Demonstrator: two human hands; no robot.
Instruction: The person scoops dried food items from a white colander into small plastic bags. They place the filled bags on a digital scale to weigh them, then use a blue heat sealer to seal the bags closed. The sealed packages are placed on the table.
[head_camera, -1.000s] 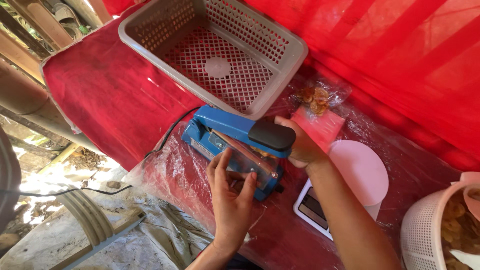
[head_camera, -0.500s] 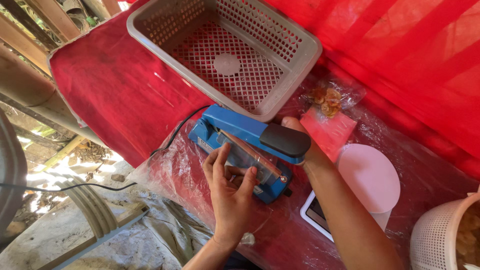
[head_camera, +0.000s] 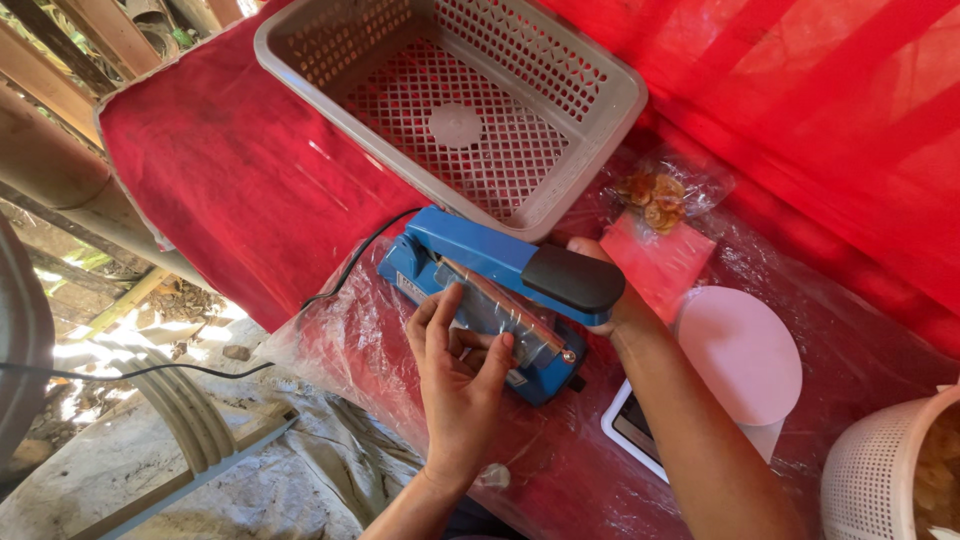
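A blue heat sealer (head_camera: 455, 250) with a black handle (head_camera: 574, 279) sits on a red cloth under clear plastic. Its arm is raised. My left hand (head_camera: 458, 375) pinches a clear plastic bag (head_camera: 488, 312) laid across the sealing bar. My right hand (head_camera: 610, 300) grips the black handle from behind, mostly hidden by it. Past the sealer lies a sealed clear packet of brown snacks (head_camera: 655, 196) with a red card.
An empty grey plastic basket (head_camera: 590, 75) stands at the back. A white round lid (head_camera: 742, 352) and a phone (head_camera: 632, 428) lie to the right. A white perforated basket (head_camera: 880, 480) with snacks is at the right edge. A black cord (head_camera: 345, 275) runs off the table's left edge.
My left hand has shifted slightly along the sealing bar, fingers settling on the bag. The sealer arm stays raised with my right hand on its handle.
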